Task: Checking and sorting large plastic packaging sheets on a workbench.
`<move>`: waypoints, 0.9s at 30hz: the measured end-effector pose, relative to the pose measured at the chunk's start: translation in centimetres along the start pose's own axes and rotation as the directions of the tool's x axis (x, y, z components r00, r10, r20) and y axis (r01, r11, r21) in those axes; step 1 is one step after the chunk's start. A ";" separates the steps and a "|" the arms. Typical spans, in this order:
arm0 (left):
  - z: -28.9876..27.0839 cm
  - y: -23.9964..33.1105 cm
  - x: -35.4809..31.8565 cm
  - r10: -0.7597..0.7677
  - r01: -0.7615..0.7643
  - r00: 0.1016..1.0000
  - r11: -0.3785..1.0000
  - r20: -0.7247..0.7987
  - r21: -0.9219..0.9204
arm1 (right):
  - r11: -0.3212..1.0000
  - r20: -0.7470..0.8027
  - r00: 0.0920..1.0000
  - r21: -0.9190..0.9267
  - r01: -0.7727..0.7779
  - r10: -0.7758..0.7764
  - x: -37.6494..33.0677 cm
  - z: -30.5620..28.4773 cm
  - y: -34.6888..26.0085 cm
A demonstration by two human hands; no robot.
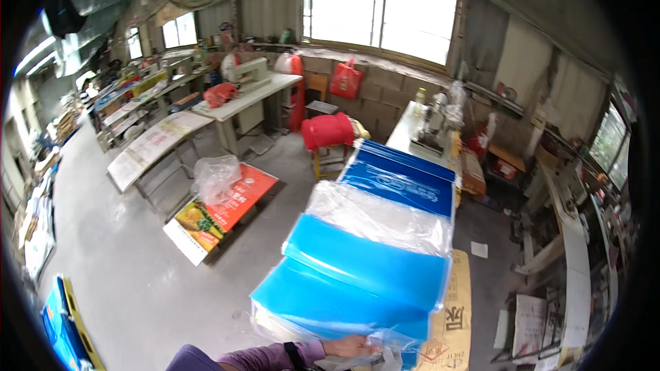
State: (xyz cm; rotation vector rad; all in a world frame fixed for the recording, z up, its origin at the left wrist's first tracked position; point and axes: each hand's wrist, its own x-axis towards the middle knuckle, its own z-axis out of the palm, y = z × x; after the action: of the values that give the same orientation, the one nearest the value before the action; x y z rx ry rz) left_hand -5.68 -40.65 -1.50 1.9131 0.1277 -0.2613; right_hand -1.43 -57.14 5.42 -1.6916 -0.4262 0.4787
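My left hand (352,345), in a purple sleeve with a black band at the wrist, reaches in from the lower left. Its fingers are closed at the edge of a clear plastic bag (388,342) near the bottom of the view. Just beyond lies a stack of bright blue plastic sheets or bags (357,282), partly overlapping. Farther up the same pile come crumpled clear plastic (381,216) and dark blue printed bags (399,177). Yellow-brown printed sacking (457,302) shows along the pile's right side. My right hand does not show.
A sewing machine (433,124) stands on a white table beyond the pile, by a red-covered stool (326,130). Orange printed bags (240,196) with clear plastic on top sit at left. More sewing tables (258,89) line the back; a long bench (574,261) runs along the right.
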 end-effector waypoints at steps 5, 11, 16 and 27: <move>0.8 7.3 -2.5 0.416 -0.393 0.834 0.909 -0.363 0.140 | 0.796 0.040 0.872 -0.389 0.464 -0.489 0.9 -1.8 2.8; -1.2 5.7 -1.8 0.452 -0.359 0.674 0.892 -0.584 0.276 | 0.978 0.015 0.980 -0.050 0.201 -0.201 0.6 -0.2 -2.0; -2.0 7.9 -1.5 0.163 -0.284 0.759 0.954 -0.631 -0.095 | 0.979 0.049 0.999 0.203 -0.010 0.000 1.3 -1.7 4.6; -0.1 11.1 -0.7 0.340 -0.325 0.849 0.940 -0.405 0.106 | 0.977 0.337 0.936 0.142 -0.157 0.102 1.7 -4.3 9.4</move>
State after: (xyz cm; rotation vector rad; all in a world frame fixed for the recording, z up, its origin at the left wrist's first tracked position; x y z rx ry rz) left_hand -3.92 -44.39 8.78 1.9625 0.0733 0.3907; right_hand 2.40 -61.40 -3.34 -1.4855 -0.5012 0.8782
